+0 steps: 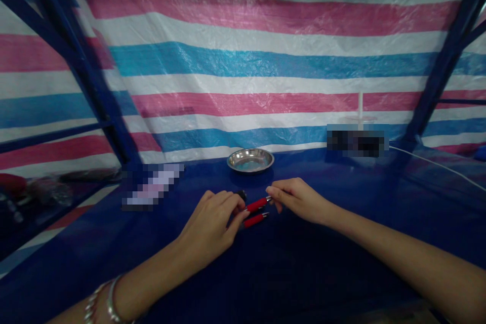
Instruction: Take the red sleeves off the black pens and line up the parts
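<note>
Between my two hands is a red pen (257,205) with a silvery tip. The fingers of my left hand (216,215) are closed round its left end. My right hand (298,200) pinches the silvery tip at the other end. Just below it, a second red pen (255,220) lies on the blue table, its left end hidden behind my left thumb. A small black round thing (242,195) shows beyond my left fingers; I cannot tell what it is. Farther back stands a shallow round metal dish (250,161).
The blue tabletop (304,263) runs back to a striped plastic sheet (266,61). Blurred-out items lie at the left and back right, a white cable (436,159) trailing from the right one. Dark blue metal posts (94,86) frame both sides.
</note>
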The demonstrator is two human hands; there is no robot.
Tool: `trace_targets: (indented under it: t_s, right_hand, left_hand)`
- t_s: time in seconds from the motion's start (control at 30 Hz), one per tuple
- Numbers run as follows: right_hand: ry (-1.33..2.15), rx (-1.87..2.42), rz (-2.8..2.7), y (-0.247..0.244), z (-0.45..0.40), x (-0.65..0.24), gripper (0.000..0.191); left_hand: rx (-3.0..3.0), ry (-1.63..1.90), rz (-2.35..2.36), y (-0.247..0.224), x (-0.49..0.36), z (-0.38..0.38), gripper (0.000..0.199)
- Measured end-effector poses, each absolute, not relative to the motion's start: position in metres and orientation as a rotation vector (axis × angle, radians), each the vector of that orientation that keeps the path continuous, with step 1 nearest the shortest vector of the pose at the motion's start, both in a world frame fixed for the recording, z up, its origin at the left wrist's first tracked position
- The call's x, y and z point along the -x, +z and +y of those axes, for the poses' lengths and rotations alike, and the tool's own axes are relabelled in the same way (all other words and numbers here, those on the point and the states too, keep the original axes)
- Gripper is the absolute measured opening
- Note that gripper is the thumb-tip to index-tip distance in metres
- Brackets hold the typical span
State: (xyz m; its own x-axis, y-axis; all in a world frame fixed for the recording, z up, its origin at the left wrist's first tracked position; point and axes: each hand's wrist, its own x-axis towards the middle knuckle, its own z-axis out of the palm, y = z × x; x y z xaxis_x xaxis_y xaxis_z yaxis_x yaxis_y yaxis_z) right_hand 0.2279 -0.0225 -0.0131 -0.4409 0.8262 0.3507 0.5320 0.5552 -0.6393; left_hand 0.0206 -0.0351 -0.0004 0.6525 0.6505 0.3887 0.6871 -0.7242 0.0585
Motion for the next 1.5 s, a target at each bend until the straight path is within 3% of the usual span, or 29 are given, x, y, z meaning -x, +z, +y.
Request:
trace_targets:
  t_s: [0.13,0.33,0.7,0.97,1.2,1.33,1.5]
  right_hand:
    - [0.717,1.041,-2.077,-0.0123,-0.0198,-0.2302,0.025]
    - [0.744,1.028,-2.106,-0.0135,-0.0202,-0.2283,0.016]
    - [0.582,1.068,-2.242,-0.0106,-0.0218,-0.2313,0.038]
    - [0.656,1.027,-2.187,-0.0107,-0.0217,-0.2297,0.018]
    - [0.577,1.064,-2.258,-0.0101,-0.0219,-0.2308,0.034]
    - [0.642,1.051,-2.209,-0.0109,-0.0218,-0.2307,0.021]
    - [0.579,1.015,-2.265,-0.012,-0.0207,-0.2312,0.021]
  left_hand:
    - [2.748,-0.601,-1.144,0.0003,-0.0207,-0.034,0.008]
    - [2.753,-0.6,-1.138,-0.0002,-0.0202,-0.0334,0.008]
    - [2.758,-0.585,-1.136,0.0004,-0.0198,-0.0344,0.008]
    - [2.744,-0.574,-1.153,0.0009,-0.0198,-0.0344,0.008]
    - [2.75,-0.561,-1.151,0.0012,-0.0202,-0.035,0.007]
    - [2.735,-0.56,-1.157,0.0002,-0.0199,-0.0353,0.009]
    - [2.726,-0.561,-1.154,-0.001,-0.0193,-0.0345,0.009]
